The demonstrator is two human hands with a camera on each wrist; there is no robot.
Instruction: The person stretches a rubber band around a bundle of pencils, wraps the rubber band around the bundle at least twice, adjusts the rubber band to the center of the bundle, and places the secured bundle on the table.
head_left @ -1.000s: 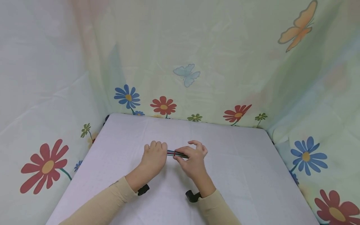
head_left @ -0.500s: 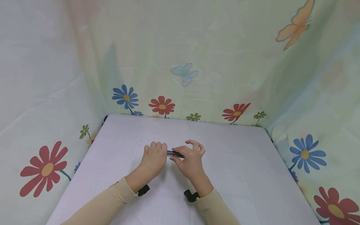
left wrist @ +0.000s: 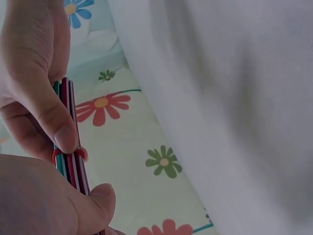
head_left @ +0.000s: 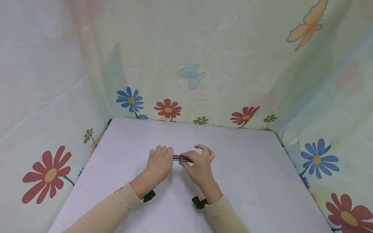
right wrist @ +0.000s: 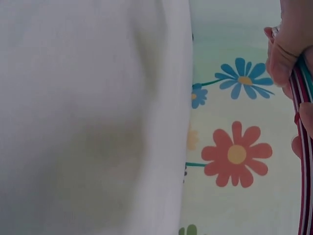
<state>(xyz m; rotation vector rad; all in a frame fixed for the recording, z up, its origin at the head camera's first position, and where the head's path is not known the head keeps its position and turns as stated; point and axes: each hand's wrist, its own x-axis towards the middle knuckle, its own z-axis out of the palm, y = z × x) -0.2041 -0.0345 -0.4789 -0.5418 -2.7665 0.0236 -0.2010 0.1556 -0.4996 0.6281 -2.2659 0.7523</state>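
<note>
A bundle of slim striped pencils [head_left: 176, 158] in dark red, green and white lies level between my two hands, above the table. A red rubber band [left wrist: 80, 153] circles it. My left hand [head_left: 159, 164] grips one end, its fingers wrapped round and its thumb along the pencils in the left wrist view. Thumb and forefinger of my right hand [head_left: 200, 165] pinch the bundle right at the band, while other fingers stick up. In the right wrist view the pencils [right wrist: 306, 166] run down the right edge; the left hand covers their far end.
A white cloth covers the table [head_left: 242, 181] under both hands. Fabric walls [head_left: 157, 48] printed with flowers and butterflies stand at its back and sides. Dark wrist mounts [head_left: 199, 203] sit below the cuffs.
The right hand slid slightly left along the bundle half a second ago, then back a little to the right. The left hand keeps its grip in the same place.
</note>
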